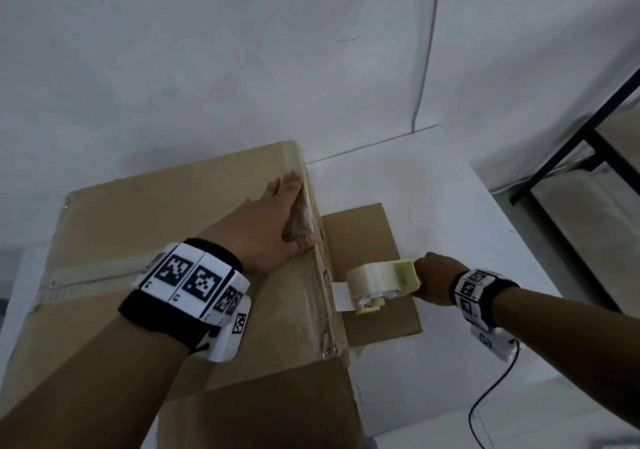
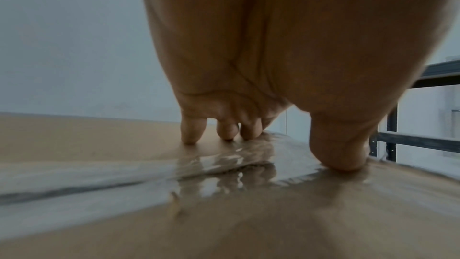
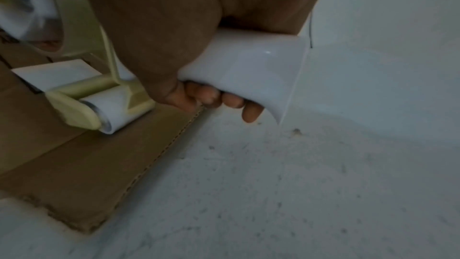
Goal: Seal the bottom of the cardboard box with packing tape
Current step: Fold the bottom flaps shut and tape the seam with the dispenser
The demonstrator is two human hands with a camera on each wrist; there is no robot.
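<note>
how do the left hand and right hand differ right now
The left hand lies flat with straight fingers, pressing clear tape onto the top of the cardboard box; the right hand is curled round the handle of the tape dispenser. The left hand sits up on the box, the right hand low beside it, over a flap lying on the white table. Both wear marker wristbands.

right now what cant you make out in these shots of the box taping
- Head view: the tape under the left hand is covered by the palm, and the cardboard box runs off the bottom edge.
- Left wrist view: the tape dispenser is out of frame.
- Right wrist view: the right hand hides most of the handle; the roll is blurred and cut by the left edge.
- Whether the seam is fully sealed cannot be told.
</note>
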